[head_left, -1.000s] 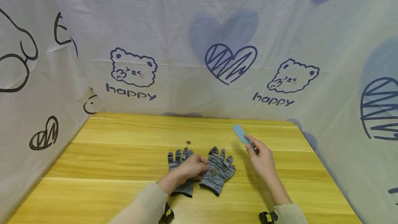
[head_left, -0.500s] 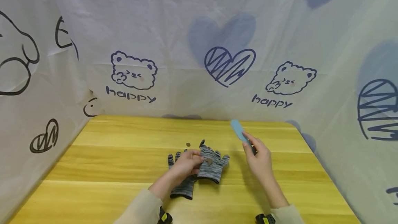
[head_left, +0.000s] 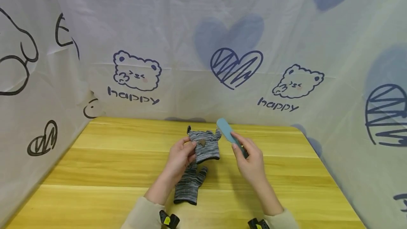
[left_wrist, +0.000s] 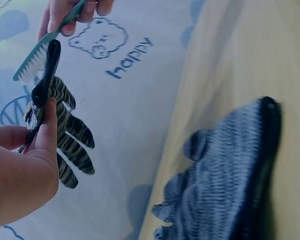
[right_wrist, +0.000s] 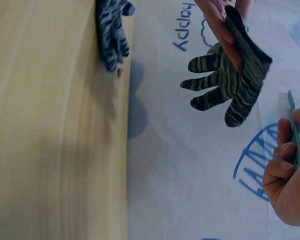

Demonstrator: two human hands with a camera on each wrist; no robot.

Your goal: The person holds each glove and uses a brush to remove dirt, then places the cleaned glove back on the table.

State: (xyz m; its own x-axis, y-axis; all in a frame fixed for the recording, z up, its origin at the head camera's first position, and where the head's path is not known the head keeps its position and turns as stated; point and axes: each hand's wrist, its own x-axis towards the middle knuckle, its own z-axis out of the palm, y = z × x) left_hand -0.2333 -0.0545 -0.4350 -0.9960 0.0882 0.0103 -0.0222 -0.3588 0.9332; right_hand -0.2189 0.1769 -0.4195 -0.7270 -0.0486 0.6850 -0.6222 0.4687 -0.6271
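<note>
Pinching a grey-and-black striped knit glove (head_left: 209, 151) by its side edge with the left hand (head_left: 178, 156), thumb one side, fingers the other. Gripping a teal brush (head_left: 225, 130) by the handle in the right hand (head_left: 252, 161), fingers curled well in. Lifted the glove clear of the tabletop (head_left: 127, 172) over the last second and swung the brush in just beside it. Should put the brown patch (head_left: 202, 142) within easy working range of the brush, judging by that. Can't tell what the patch actually is, too small and soft in the view.

Looks like a plain paddle from the head camera, but shows white bristles (left_wrist: 33, 65) in the left wrist view. Have to go to the right wrist view for the gap between bristles and glove, and for the glove's fingers drooping towards the tabletop. Also worth spotting there: a small brown crumb (right_wrist: 120, 72) by the second glove (head_left: 186, 188), lying on the tabletop nearer the person. Beyond all that, just a printed bear-and-heart cloth (head_left: 187, 93).
</note>
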